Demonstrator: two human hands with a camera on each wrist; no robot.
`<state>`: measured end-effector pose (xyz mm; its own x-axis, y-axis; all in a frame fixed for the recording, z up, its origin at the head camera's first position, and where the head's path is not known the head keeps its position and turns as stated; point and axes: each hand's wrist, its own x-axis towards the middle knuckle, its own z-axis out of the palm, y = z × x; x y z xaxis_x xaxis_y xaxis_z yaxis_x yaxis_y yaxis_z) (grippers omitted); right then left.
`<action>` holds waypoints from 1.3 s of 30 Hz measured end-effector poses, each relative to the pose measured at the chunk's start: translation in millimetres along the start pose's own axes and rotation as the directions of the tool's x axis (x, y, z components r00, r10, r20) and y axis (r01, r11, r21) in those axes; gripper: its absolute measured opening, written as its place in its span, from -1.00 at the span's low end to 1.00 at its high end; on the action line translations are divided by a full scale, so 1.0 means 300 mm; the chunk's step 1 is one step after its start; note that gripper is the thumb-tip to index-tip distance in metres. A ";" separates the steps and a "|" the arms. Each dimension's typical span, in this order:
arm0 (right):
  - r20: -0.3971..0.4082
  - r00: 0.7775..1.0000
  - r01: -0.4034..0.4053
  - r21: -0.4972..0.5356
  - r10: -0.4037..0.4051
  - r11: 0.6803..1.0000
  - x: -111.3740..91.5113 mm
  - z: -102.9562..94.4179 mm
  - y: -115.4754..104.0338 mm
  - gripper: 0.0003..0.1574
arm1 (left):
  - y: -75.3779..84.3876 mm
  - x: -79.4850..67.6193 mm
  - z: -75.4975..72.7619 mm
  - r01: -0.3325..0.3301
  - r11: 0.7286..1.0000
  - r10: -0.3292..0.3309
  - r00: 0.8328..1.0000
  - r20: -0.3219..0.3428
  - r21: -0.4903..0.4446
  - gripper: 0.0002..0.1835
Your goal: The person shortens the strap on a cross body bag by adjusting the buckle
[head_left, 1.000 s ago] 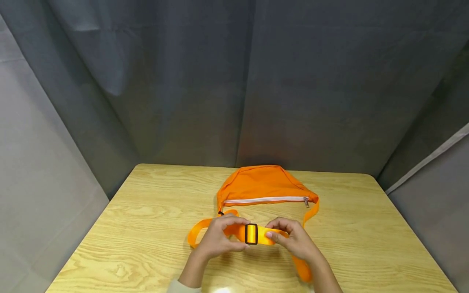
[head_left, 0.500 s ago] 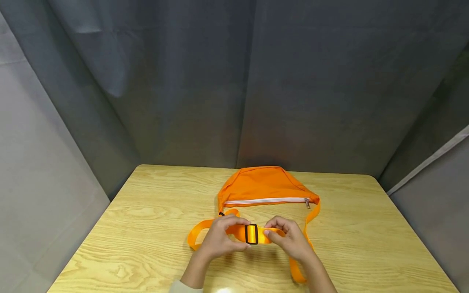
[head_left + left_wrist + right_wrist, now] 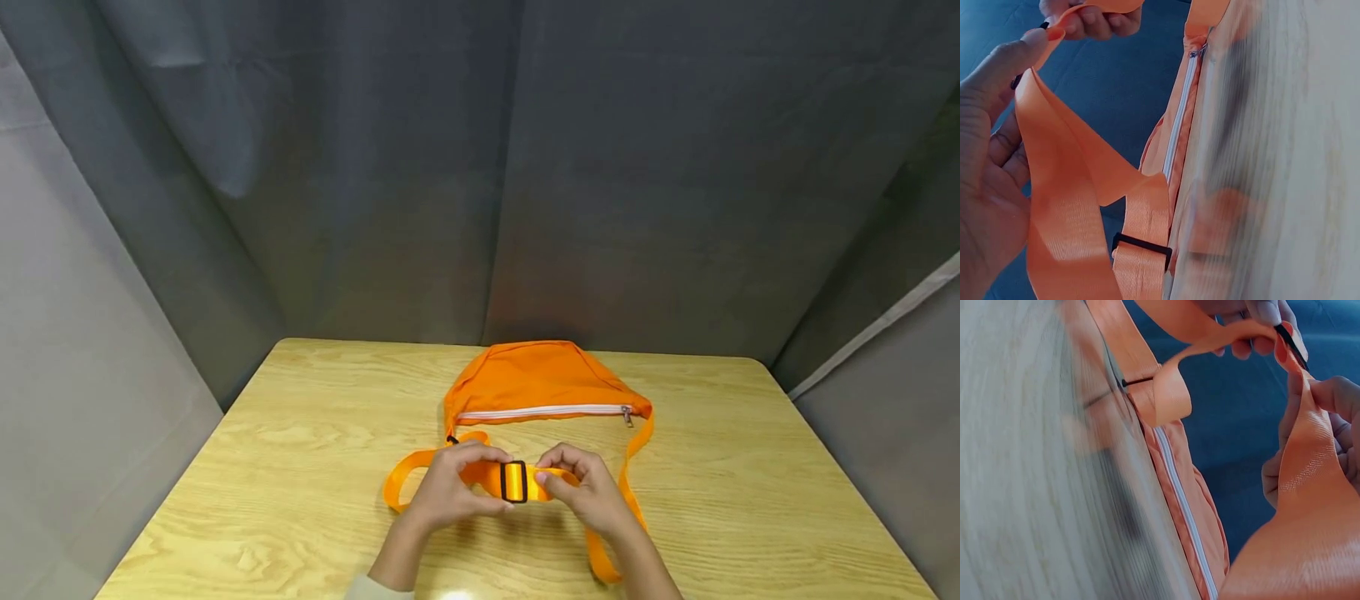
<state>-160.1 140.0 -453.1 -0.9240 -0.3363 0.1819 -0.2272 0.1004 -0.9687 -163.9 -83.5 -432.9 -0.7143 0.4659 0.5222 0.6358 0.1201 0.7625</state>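
An orange waist bag [image 3: 543, 379] lies on the table with its white zipper [image 3: 543, 411] facing me. Its orange strap [image 3: 543, 492] is lifted in front of it. My left hand [image 3: 450, 487] pinches the black slide buckle [image 3: 505, 483] on the strap, thumb below and fingers above. Just right of the buckle, my right hand [image 3: 592, 492] pinches the strap between thumb and fingers. In the right wrist view, the webbing [image 3: 1310, 469] passes through the right hand and hangs in a wide band. A second black fitting [image 3: 1141, 245] holds the strap near the bag's left end.
The wooden table [image 3: 300, 467] extends to both sides of the hands. Strap loops lie left of the left hand and hang by the right forearm. Dark grey curtain [image 3: 495, 183] stands behind the table's far edge, with lighter grey panels at both sides.
My right hand has shifted slightly left, nearer the buckle, and the strap showing between them is shorter. The hanging loop by the right forearm moved left. The left hand stays nearly still.
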 end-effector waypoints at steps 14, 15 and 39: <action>0.026 0.999 0.038 0.080 -0.040 0.996 -0.018 -0.034 0.010 -0.81 | 0.034 0.015 -0.010 -0.014 1.000 0.014 1.000 0.013 -0.006 -0.51; 0.020 0.999 0.038 0.074 -0.039 0.997 -0.019 -0.035 0.012 -0.81 | 0.033 0.014 -0.010 -0.010 1.000 0.010 1.000 0.014 -0.007 -0.51; 0.026 0.998 -0.059 0.014 0.059 0.998 -0.016 -0.049 0.009 -0.76 | 0.022 0.009 -0.015 0.008 1.000 -0.008 1.000 0.025 0.007 -0.52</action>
<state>-160.8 155.6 -454.1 -0.9273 -0.3545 0.1199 -0.1677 0.1070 -0.9800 -163.0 -85.2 -424.7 -0.7117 0.4868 0.5064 0.6323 0.1297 0.7638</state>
